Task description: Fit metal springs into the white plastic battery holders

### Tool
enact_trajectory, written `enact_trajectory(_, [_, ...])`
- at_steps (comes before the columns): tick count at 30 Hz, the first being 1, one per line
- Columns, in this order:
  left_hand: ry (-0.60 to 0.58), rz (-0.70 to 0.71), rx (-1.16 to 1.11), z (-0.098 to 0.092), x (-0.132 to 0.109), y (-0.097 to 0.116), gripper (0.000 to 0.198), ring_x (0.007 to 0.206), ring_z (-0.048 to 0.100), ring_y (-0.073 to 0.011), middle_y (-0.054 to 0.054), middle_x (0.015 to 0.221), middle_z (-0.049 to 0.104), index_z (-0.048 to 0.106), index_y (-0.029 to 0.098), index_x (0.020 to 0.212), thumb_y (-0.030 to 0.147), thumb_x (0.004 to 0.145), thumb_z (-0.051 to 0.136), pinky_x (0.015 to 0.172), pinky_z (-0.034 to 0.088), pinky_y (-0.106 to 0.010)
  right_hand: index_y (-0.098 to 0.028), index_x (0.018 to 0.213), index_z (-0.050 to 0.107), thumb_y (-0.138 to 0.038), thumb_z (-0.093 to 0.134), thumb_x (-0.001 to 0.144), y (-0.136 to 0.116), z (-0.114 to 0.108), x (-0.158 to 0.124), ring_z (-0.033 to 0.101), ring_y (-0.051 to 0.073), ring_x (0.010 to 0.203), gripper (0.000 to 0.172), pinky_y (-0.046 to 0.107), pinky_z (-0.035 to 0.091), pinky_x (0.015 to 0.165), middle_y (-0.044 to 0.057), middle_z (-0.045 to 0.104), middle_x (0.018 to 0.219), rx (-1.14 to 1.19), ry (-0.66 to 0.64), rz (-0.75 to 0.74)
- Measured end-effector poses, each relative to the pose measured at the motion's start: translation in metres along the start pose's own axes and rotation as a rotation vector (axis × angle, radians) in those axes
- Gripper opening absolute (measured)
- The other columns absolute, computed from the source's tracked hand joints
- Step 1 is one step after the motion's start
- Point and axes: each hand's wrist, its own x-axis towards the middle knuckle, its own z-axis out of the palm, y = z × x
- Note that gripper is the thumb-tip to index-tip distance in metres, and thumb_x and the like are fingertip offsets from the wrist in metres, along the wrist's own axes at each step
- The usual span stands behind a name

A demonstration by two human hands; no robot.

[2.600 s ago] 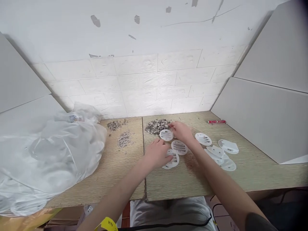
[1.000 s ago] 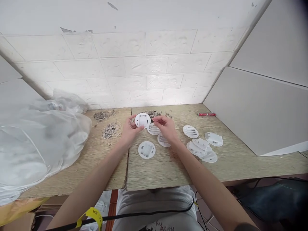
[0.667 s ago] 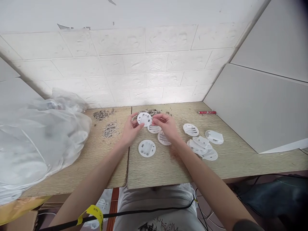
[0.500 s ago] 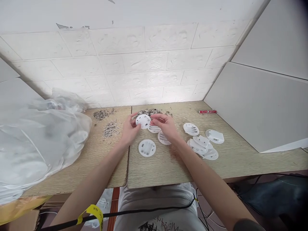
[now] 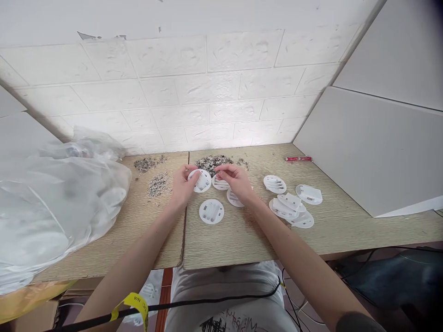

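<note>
My left hand grips a round white plastic battery holder, its thumb across the face and its slots turned up. To the right, my right hand has thumb and fingertips pinched together near the pile of small metal pieces; whatever sits in the pinch is too small to make out. Beneath the right fingers lies another white battery holder, partly covered. A further holder is half hidden by that hand. Closer to me, one more holder rests flat on the table.
Several white holders lie loose and stacked on the right. Two small heaps of metal parts are on the left, beside a large plastic bag. A red pen lies near the right panel. A black cable crosses before my body.
The held holder has moved slightly left and down, and turned so its slots show. My right hand has stayed nearly in place, now a little apart from that holder.
</note>
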Motion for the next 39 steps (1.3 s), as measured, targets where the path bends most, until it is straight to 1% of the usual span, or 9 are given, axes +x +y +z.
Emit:
enact_trajectory(3, [-0.108,-0.085,-0.007,0.003,-0.002,0.001,0.028,0.055,0.057,-0.0122,-0.002,0.068,0.066,0.064,0.015,0.084,0.037,0.069,0.072,0.050,0.044,-0.023,-0.021,0.087,0.070,-0.036,0.067,0.075,0.000,0.001,-0.001,0.061,0.015,0.077,0.020,0.030,0.050,0.071,0.002,0.067,0.080,0.007,-0.019,-0.043])
enact_trajectory(6, [-0.193,-0.162,-0.063,0.006,-0.004,0.001,0.033,0.059,0.058,-0.0127,-0.004,0.072,0.068,0.069,0.014,0.083,0.042,0.067,0.074,0.055,0.046,-0.024,-0.021,0.086,0.070,-0.033,0.067,0.076,0.000,0.003,-0.002,0.061,0.015,0.077,0.016,0.029,0.049,0.071,0.003,0.068,0.084,-0.042,-0.049,-0.099])
enact_trajectory(13, [-0.294,-0.182,-0.093,0.007,-0.007,-0.004,0.039,0.055,0.052,-0.0104,-0.003,0.064,0.064,0.070,0.013,0.072,0.052,0.069,0.071,0.051,0.039,-0.023,-0.023,0.085,0.073,-0.028,0.062,0.081,-0.004,0.008,-0.008,0.058,0.015,0.076,0.013,0.029,0.046,0.068,0.003,0.064,0.084,-0.252,-0.044,-0.215])
enact_trajectory(18, [-0.297,-0.211,-0.126,0.008,-0.008,-0.006,0.040,0.050,0.048,-0.0091,-0.001,0.057,0.058,0.065,0.013,0.063,0.053,0.067,0.071,0.049,0.035,-0.023,-0.024,0.084,0.074,-0.028,0.061,0.083,-0.007,0.007,-0.009,0.058,0.015,0.078,0.014,0.029,0.047,0.068,0.003,0.064,0.085,-0.283,-0.097,-0.255])
enact_trajectory(22, [-0.306,-0.236,-0.140,0.008,-0.008,-0.008,0.039,0.050,0.048,-0.0093,-0.001,0.058,0.059,0.066,0.013,0.067,0.051,0.069,0.071,0.050,0.034,-0.024,-0.022,0.085,0.074,-0.023,0.061,0.083,-0.008,0.006,-0.009,0.058,0.015,0.077,0.013,0.029,0.047,0.068,0.004,0.064,0.085,-0.280,-0.144,-0.269])
enact_trajectory(29, [-0.240,-0.281,-0.136,0.009,-0.008,-0.009,0.036,0.047,0.044,-0.0083,0.001,0.052,0.054,0.064,0.013,0.063,0.048,0.069,0.071,0.048,0.031,-0.023,-0.021,0.087,0.074,-0.017,0.058,0.085,-0.007,0.007,-0.010,0.058,0.016,0.082,0.016,0.029,0.046,0.068,0.005,0.063,0.086,-0.449,-0.194,-0.332])
enact_trajectory(33, [-0.230,-0.295,-0.138,0.010,-0.008,-0.009,0.035,0.046,0.043,-0.0081,0.001,0.051,0.052,0.062,0.013,0.059,0.045,0.070,0.071,0.048,0.030,-0.024,-0.020,0.086,0.074,-0.016,0.058,0.084,-0.006,0.006,-0.010,0.059,0.015,0.080,0.016,0.029,0.048,0.069,0.005,0.062,0.087,-0.445,-0.226,-0.303])
enact_trajectory(36, [-0.268,-0.306,-0.192,0.010,-0.009,-0.008,0.032,0.052,0.050,-0.0104,-0.001,0.057,0.059,0.067,0.013,0.065,0.044,0.071,0.071,0.052,0.036,-0.025,-0.019,0.085,0.072,-0.017,0.058,0.083,-0.007,0.005,-0.008,0.060,0.014,0.076,0.015,0.028,0.049,0.067,0.004,0.062,0.086,-0.420,-0.210,-0.270])
enact_trajectory(39, [-0.366,-0.316,-0.253,0.010,-0.009,-0.005,0.029,0.062,0.057,-0.0139,-0.005,0.067,0.066,0.072,0.012,0.074,0.041,0.071,0.072,0.060,0.042,-0.028,-0.019,0.082,0.071,-0.019,0.059,0.082,-0.006,0.003,-0.006,0.060,0.014,0.075,0.012,0.028,0.050,0.068,0.004,0.063,0.085,-0.396,-0.163,-0.250])
